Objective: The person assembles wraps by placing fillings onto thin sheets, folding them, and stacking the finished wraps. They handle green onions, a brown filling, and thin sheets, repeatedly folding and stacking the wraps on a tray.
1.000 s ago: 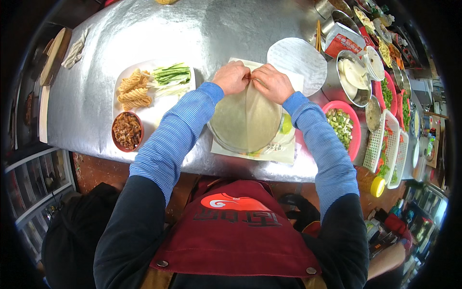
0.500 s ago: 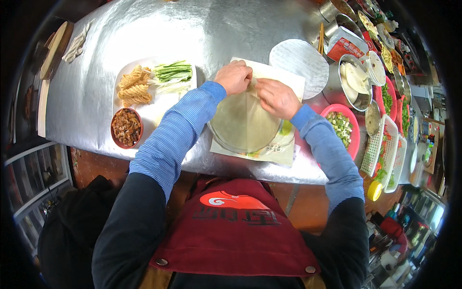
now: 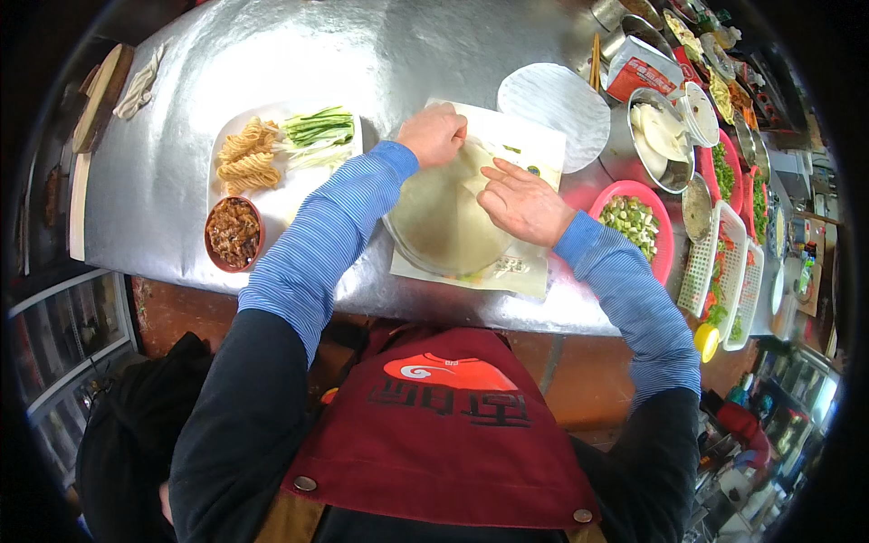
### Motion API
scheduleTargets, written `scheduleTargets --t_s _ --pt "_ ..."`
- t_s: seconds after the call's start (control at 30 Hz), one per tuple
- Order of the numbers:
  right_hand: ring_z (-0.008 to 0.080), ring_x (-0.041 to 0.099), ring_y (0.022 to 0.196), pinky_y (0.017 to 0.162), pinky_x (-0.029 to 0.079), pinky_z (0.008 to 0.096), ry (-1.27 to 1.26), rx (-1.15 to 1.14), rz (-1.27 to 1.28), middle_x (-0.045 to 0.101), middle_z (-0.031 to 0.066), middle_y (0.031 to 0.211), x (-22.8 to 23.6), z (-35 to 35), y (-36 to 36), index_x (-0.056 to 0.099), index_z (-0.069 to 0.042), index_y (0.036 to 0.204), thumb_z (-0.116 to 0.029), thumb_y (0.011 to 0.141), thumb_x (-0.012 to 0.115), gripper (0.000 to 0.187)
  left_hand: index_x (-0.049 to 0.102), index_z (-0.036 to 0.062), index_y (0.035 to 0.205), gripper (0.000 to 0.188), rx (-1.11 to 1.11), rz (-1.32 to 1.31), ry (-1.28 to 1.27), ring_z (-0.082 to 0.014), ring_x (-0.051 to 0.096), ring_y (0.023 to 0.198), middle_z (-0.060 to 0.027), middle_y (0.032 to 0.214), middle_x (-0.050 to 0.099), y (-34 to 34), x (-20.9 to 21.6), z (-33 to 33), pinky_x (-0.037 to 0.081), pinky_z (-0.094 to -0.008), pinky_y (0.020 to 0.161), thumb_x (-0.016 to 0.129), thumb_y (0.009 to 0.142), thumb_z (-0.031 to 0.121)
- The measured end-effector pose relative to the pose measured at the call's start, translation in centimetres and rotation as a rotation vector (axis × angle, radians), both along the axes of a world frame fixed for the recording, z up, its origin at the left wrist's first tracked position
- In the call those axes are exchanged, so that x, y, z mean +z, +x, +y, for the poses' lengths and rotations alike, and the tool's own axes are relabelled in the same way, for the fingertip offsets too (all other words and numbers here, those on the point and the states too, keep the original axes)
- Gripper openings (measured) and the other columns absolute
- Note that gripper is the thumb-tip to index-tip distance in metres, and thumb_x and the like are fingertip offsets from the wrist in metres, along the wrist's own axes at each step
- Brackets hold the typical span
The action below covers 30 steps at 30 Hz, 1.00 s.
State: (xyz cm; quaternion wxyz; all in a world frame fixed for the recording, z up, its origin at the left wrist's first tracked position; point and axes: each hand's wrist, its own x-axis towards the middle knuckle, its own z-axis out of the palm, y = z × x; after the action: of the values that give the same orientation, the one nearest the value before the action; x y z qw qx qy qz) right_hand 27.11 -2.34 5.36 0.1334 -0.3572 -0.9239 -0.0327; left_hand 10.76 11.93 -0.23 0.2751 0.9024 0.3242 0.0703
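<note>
You are holding your left hand (image 3: pixel 433 136) at the far edge of a thin, round, pale translucent wrapper (image 3: pixel 444 226), its curled fingers pinching that edge. Your right hand (image 3: pixel 527 206) is resting over the wrapper's right side, its index finger pointing out to the left and the others folding in; whether they are gripping the film, you cannot tell. The wrapper is lying on a rectangular off-white paper sheet (image 3: pixel 543 149) at the near middle of the shiny metal bench (image 3: pixel 389 54). To the left, a white square-cornered plate (image 3: pixel 286 201) is carrying golden-brown ridged fried pieces (image 3: pixel 249 170), green vegetable strips (image 3: pixel 319 127) and a small round red bowl (image 3: pixel 262 240). To the right, a round pink plastic bowl (image 3: pixel 666 249) is holding chopped green-and-white pieces (image 3: pixel 631 224).
</note>
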Motion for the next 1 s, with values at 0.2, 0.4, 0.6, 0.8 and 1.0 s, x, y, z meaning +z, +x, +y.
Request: scheduleTargets --t_s 0.2,0.4,0.6,0.8,1.0 --pt "0.0231 0.060 0.078 0.091 0.046 0.0406 -0.134 -0.151 0.009 0.054 0.0074 0.078 0.5 -2.0 -0.2 0.047 -0.007 0.088 -0.008 0.077 0.053 0.013 0.063 0.0115 0.088 0.012 -0.004 0.000 0.040 -0.0247 0.052 0.101 -0.0046 0.097 0.059 0.3 0.6 -0.5 0.043 -0.0384 0.088 0.056 0.079 0.015" --pt "0.0226 0.060 0.075 0.084 0.050 0.0401 -0.060 -0.268 0.094 0.053 0.0064 0.080 0.3 -3.2 -1.2 0.047 -0.007 0.090 -0.008 0.076 0.056 0.017 0.064 0.0120 0.092 0.015 -0.183 -0.067 0.097 -0.0238 0.052 0.102 -0.0034 0.098 0.060 1.3 1.3 -2.5 0.038 -0.0396 0.091 0.058 0.081 0.020" --pt "0.0210 0.057 0.071 0.070 0.049 0.0349 -0.082 -0.381 0.047 0.051 0.0060 0.077 0.9 -5.6 -3.6 0.048 -0.007 0.087 -0.009 0.072 0.057 0.017 0.063 0.0120 0.093 0.016 -0.165 0.035 0.059 -0.0229 0.052 0.101 -0.0033 0.095 0.061 2.3 1.0 -2.4 0.038 -0.0389 0.088 0.060 0.081 0.023" --pt "0.0212 0.055 0.071 0.069 0.047 0.0327 -0.034 -0.439 0.064 0.051 0.0065 0.077 0.3 -8.4 -6.0 0.050 -0.006 0.085 -0.010 0.068 0.057 0.019 0.063 0.0105 0.089 0.014 -0.150 -0.037 0.097 -0.0256 0.053 0.097 -0.0059 0.092 0.061 2.4 0.5 -2.7 0.043 -0.0389 0.085 0.061 0.078 0.020" --pt "0.0260 0.059 0.087 0.082 0.048 0.0360 -0.079 -0.464 0.022 0.057 0.0096 0.091 0.2 -10.3 -7.1 0.056 -0.004 0.087 -0.011 0.070 0.058 0.019 0.063 0.0105 0.096 0.018 -0.150 0.068 0.059 -0.0234 0.052 0.103 -0.0043 0.097 0.061 2.6 1.1 -2.8 0.038 -0.0392 0.092 0.060 0.081 0.021"
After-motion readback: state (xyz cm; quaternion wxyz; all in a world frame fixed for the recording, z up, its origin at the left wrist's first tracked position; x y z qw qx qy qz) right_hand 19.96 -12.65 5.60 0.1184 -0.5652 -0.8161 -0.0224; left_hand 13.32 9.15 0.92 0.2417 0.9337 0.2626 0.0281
